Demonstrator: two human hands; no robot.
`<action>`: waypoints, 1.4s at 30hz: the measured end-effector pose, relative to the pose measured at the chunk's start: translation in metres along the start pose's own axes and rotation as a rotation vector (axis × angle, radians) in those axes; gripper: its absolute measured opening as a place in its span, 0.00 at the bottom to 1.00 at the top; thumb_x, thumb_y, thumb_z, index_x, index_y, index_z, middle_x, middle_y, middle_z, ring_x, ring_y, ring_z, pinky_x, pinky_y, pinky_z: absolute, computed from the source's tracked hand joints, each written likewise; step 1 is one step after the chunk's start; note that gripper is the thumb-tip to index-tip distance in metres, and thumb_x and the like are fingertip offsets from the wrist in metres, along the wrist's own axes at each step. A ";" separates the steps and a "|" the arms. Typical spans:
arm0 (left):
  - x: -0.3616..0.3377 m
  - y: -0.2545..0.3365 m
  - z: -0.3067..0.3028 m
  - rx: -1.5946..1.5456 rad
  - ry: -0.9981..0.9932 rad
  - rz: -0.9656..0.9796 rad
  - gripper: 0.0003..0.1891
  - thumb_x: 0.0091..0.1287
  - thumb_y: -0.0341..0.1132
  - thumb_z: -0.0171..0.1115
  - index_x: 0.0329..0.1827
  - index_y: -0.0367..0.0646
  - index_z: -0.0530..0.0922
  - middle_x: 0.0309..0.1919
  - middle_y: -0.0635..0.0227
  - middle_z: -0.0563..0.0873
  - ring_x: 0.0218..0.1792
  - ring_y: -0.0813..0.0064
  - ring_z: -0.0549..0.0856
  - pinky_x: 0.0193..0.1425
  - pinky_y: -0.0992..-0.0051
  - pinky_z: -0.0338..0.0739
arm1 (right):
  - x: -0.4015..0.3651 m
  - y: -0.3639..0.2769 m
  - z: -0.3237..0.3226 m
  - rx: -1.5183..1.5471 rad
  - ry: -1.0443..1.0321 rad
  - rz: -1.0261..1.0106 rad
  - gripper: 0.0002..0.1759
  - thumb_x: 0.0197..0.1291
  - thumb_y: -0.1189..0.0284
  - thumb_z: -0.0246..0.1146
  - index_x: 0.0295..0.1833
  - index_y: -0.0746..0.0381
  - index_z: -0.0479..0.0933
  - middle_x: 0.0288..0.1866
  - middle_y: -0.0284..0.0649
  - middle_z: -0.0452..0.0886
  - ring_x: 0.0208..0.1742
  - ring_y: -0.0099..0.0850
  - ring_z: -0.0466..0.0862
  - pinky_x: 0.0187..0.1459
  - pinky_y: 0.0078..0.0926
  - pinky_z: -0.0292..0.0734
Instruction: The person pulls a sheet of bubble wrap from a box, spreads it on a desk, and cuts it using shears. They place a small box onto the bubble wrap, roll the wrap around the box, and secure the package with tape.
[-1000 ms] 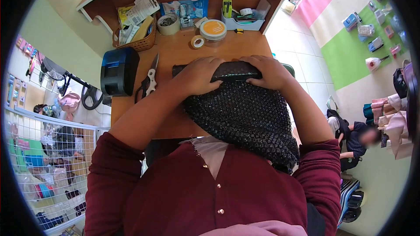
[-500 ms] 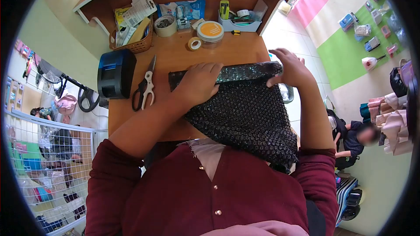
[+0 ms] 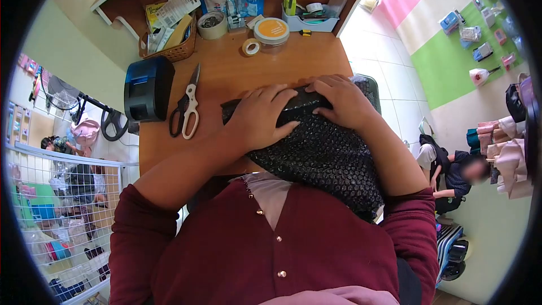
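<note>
A sheet of black bubble wrap (image 3: pixel 324 155) covers the front of the wooden desk and hangs over its edge against my body. Its far edge is folded over into a thick, flat roll. My left hand (image 3: pixel 261 114) grips the left part of this fold, fingers over the top and thumb on the near side. Close beside it, my right hand (image 3: pixel 342 101) clasps the fold further right, thumb towards me. Whatever lies inside the fold is hidden. Scissors (image 3: pixel 192 93) with one white and one black handle lie left of my left hand, blades pointing away.
A black printer-like box (image 3: pixel 148 90) stands at the desk's left. Behind are a wicker basket (image 3: pixel 182 49), tape rolls (image 3: pixel 251 47), a round tub (image 3: pixel 271 31) and a grey organiser (image 3: pixel 310 22). A bin (image 3: pixel 371 91) stands off the right edge. Another person (image 3: pixel 460 178) is at far right.
My right hand has come down from the fold's right end and moved left, onto the wrap near my left hand. The left hand has shifted slightly right, with its thumb further along the fold.
</note>
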State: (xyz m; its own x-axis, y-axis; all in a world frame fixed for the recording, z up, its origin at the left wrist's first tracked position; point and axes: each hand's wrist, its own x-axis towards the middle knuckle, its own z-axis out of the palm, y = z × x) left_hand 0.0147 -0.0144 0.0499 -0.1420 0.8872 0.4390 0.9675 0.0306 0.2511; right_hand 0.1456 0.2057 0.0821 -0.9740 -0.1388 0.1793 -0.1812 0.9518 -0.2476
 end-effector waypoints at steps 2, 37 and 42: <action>0.006 0.005 -0.002 -0.195 -0.149 -0.315 0.33 0.64 0.41 0.71 0.69 0.38 0.69 0.58 0.49 0.82 0.60 0.47 0.81 0.67 0.55 0.73 | 0.001 -0.007 -0.004 0.008 -0.036 0.090 0.29 0.48 0.72 0.75 0.58 0.55 0.76 0.62 0.43 0.80 0.66 0.44 0.77 0.69 0.44 0.67; 0.027 -0.048 0.008 0.214 -0.027 -0.227 0.32 0.53 0.44 0.78 0.60 0.40 0.79 0.47 0.58 0.83 0.50 0.56 0.85 0.54 0.59 0.79 | -0.013 -0.138 0.090 0.112 -0.138 0.172 0.45 0.68 0.39 0.55 0.81 0.54 0.61 0.85 0.54 0.49 0.83 0.57 0.50 0.75 0.71 0.42; 0.020 -0.049 0.015 0.211 0.086 -0.086 0.35 0.49 0.36 0.79 0.63 0.42 0.78 0.48 0.58 0.81 0.49 0.54 0.83 0.52 0.58 0.79 | 0.010 -0.125 0.062 0.369 -0.397 0.182 0.42 0.71 0.44 0.56 0.82 0.54 0.58 0.86 0.58 0.43 0.85 0.62 0.41 0.77 0.68 0.39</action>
State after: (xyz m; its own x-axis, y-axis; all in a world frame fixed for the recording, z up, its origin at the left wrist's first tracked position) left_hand -0.0322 0.0092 0.0334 -0.2346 0.8348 0.4980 0.9720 0.2079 0.1094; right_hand 0.1499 0.0681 0.0562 -0.9574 -0.1417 -0.2515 0.0281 0.8214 -0.5697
